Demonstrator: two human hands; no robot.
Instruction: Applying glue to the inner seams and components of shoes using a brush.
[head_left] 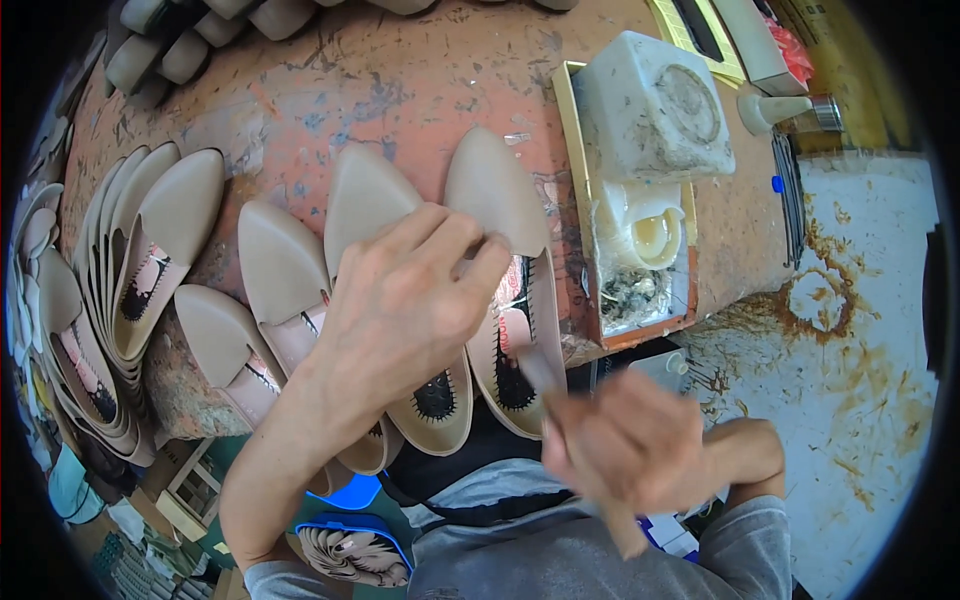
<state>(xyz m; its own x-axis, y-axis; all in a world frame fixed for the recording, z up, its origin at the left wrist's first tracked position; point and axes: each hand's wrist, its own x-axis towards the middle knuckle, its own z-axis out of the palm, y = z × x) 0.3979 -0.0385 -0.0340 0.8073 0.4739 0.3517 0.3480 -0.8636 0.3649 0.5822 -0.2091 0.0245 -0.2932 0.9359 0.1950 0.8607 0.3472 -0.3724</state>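
A beige pointed slip-on shoe (492, 180) lies on the table edge, toe pointing away from me. My left hand (420, 285) reaches over from the left, its curled fingers gripping the edge of the shoe's opening. In my right hand (635, 440) is a wooden-handled brush (622, 530), blurred by motion. The brush's head is at the right side of the shoe's opening, over the pink and black insole area (512, 340). Directly left lie more matching shoes, one beige shoe (365, 190) partly covered by my left hand and another beige shoe (280, 245) beyond it.
A yellow-edged box (575, 200) at the right holds a white cup of pale glue (655, 235) and a grimy white block-shaped container (650, 110). Nested beige shoes (185, 205) stand at the left. Dark shoe forms (185, 55) lie far left. Below sits a blue bin (350, 520) of shoe pieces.
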